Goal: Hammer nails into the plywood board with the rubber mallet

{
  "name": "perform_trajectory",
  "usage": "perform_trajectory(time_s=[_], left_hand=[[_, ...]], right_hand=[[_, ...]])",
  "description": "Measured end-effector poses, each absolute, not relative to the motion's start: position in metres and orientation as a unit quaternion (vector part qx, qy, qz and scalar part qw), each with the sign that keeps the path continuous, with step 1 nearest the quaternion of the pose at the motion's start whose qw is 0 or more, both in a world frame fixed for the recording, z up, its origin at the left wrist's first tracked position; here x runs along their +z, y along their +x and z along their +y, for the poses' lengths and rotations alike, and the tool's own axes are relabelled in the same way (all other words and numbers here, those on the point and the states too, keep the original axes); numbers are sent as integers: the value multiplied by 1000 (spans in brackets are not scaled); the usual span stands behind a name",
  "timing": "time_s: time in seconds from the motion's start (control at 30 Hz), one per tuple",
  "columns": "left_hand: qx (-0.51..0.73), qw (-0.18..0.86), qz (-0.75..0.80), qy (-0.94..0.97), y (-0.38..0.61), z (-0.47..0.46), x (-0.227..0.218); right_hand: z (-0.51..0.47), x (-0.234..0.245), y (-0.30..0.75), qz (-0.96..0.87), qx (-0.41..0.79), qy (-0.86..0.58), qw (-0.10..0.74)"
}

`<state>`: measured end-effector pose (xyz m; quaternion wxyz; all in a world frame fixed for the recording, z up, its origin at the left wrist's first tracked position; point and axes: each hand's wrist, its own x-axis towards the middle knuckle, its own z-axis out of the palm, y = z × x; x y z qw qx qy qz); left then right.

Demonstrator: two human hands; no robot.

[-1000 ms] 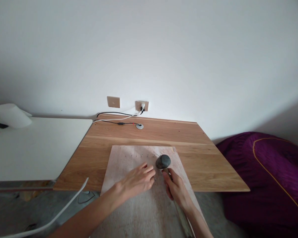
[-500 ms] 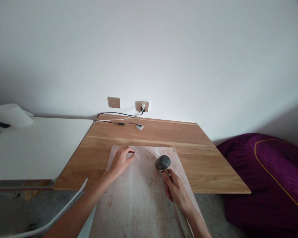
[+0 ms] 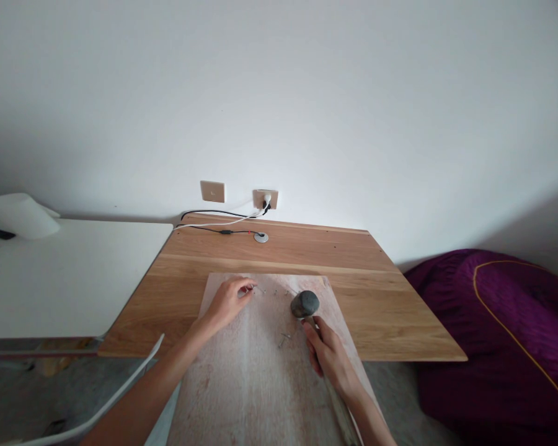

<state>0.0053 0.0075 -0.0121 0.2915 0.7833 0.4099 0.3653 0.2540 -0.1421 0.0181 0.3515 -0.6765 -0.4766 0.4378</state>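
A rubber mallet (image 3: 305, 304) with a dark grey head is in my right hand (image 3: 328, 353), its fingers wrapped round the wooden handle near the head. The head rests on or just above the pale wooden board (image 3: 242, 384). At the board's far left, my left hand (image 3: 227, 302) pinches a small nail, thumb and forefinger together, close to the surface. To the right of those fingertips, a row of small nails (image 3: 275, 292) stands along the board's far end. A few loose nails (image 3: 285, 336) lie left of my right hand.
Under the board's far part is a wooden tabletop (image 3: 400, 316) against the wall. Cables (image 3: 218, 223) run across its back to a wall socket (image 3: 265, 199). A white table (image 3: 93, 272) adjoins on the left. A purple beanbag (image 3: 465, 322) sits at the right.
My left fingertips have shifted slightly down around the nail. The right hand and mallet are almost still, and the whole view has slid a little.
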Motion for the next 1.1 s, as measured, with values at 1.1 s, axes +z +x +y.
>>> perform_trajectory(time_s=[1.1], left_hand=[[354, 276, 444, 775, 15, 2, -16]], right_hand=[[-100, 45, 202, -540, 451, -618, 352]])
